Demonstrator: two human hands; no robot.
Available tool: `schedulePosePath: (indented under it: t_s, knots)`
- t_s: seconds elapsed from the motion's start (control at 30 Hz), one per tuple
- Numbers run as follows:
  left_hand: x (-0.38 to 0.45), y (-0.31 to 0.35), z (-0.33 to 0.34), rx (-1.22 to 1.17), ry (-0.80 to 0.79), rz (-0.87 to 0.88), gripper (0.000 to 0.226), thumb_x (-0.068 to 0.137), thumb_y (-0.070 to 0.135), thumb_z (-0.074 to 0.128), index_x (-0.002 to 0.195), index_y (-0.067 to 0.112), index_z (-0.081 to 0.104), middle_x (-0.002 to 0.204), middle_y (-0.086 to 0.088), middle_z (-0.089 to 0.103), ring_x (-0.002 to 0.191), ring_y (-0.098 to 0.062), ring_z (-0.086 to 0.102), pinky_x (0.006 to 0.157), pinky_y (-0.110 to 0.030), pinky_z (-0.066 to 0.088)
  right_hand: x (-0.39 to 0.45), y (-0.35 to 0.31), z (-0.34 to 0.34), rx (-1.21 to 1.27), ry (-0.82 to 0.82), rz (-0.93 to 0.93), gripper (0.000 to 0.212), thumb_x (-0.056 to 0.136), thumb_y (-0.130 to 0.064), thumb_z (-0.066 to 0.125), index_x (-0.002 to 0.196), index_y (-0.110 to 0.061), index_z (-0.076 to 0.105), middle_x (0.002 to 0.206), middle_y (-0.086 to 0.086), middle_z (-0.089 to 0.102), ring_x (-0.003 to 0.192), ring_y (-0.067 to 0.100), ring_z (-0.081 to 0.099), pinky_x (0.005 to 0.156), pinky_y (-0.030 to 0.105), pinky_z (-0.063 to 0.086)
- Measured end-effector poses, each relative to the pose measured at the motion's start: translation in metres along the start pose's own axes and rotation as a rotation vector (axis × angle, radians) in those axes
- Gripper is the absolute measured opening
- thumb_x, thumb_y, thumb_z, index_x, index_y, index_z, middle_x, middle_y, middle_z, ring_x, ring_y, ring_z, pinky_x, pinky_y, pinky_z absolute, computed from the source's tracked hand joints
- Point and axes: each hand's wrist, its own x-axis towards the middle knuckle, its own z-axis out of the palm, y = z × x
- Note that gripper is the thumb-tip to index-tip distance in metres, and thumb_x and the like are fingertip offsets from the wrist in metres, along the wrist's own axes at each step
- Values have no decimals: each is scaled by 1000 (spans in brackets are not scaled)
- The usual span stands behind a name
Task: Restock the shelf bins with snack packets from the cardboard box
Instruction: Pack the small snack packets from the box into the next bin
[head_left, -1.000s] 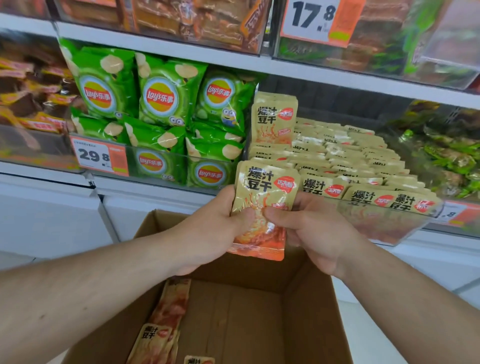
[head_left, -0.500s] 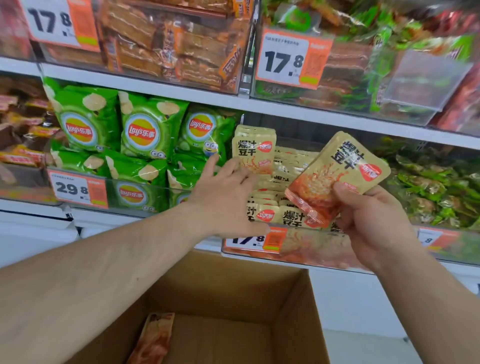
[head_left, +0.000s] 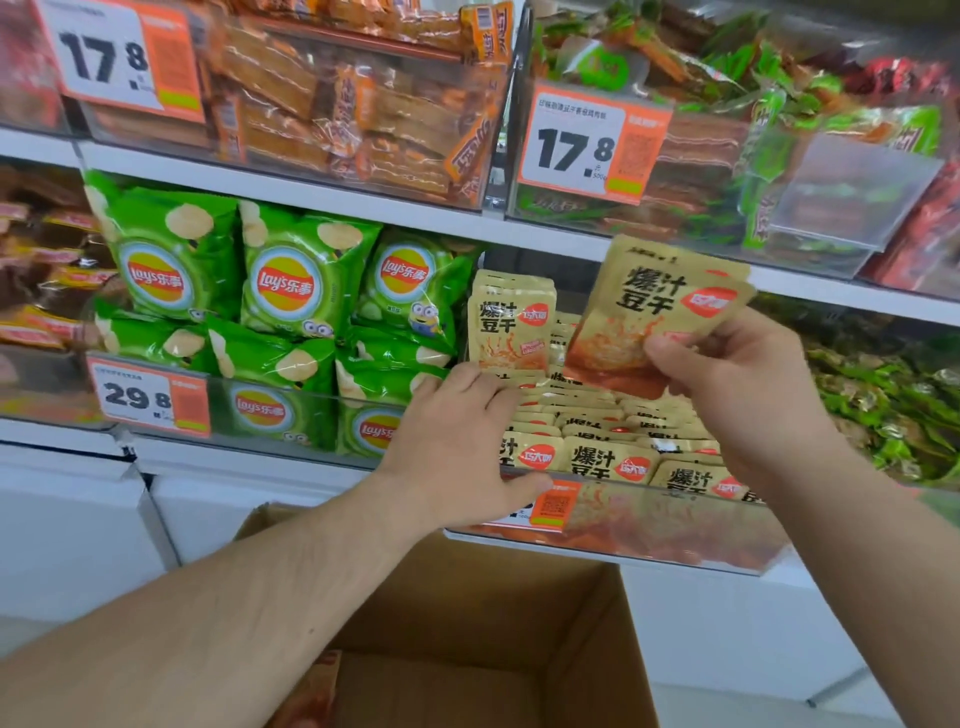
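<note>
Above bin (head_left: 675, 551), right hand (head_left: 737, 379) gripping one packet (head_left: 649, 306)

You face a white shelving unit (head_left: 311, 208) whose upper shelf edge runs across from the left and slopes down toward the right. Below the lower shelf (head_left: 234, 457) you see plain white base panels (head_left: 67, 525) split by a grey upright seam (head_left: 156, 519), and more white panelling (head_left: 727, 634) at the lower right beside a pale strip of floor (head_left: 779, 712). Even, soft light falls on everything and draws faint glare from the clear plastic fronts along the shelf edges.
</note>
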Motion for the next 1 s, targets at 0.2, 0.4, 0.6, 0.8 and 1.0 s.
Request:
schedulePosePath:
  t_s: [0.2, 0.4, 0.6, 0.8, 1.0]
  knots:
    - [0, 0, 2, 10, -4, -4, 91, 71, 80, 37, 124, 12, 64, 118, -3, 63, 117, -26, 48, 95, -50, 44, 36, 7, 25, -244, -204, 26, 22, 86, -2, 71, 82, -24, 72, 87, -6, 76, 84, 14, 73, 82, 38, 59]
    - [0, 2, -2, 26, -32, -2, 92, 71, 80, 31, 125, 12, 62, 120, -2, 61, 120, -25, 46, 99, -48, 40, 55, 11, 50, -348, -327, 44, 19, 88, -5, 69, 101, -18, 74, 95, -3, 76, 85, 17, 74, 76, 41, 61]
    - [1, 2, -3, 31, -26, 5, 89, 71, 80, 30, 123, 13, 62, 116, -1, 60, 115, -24, 46, 97, -46, 40, 58, 17, 71, -302, -385, 133, 18, 88, -1, 68, 98, -15, 72, 94, 1, 76, 83, 18, 74, 72, 38, 62]
    - [1, 2, -2, 23, -14, 2, 89, 70, 80, 31, 122, 13, 62, 117, 0, 59, 115, -23, 45, 97, -44, 39, 59, 29, 75, -207, -320, 220, 18, 89, -3, 67, 91, -20, 70, 85, -6, 73, 61, 0, 65, 50, 14, 47]
    - [4, 1, -1, 22, -12, -2, 90, 69, 79, 31, 122, 13, 62, 116, 0, 60, 115, -23, 44, 96, -43, 37, 60, 37, 77, -212, -285, 255, 14, 90, -7, 67, 97, -17, 72, 91, -3, 73, 61, 8, 54, 59, 23, 46]
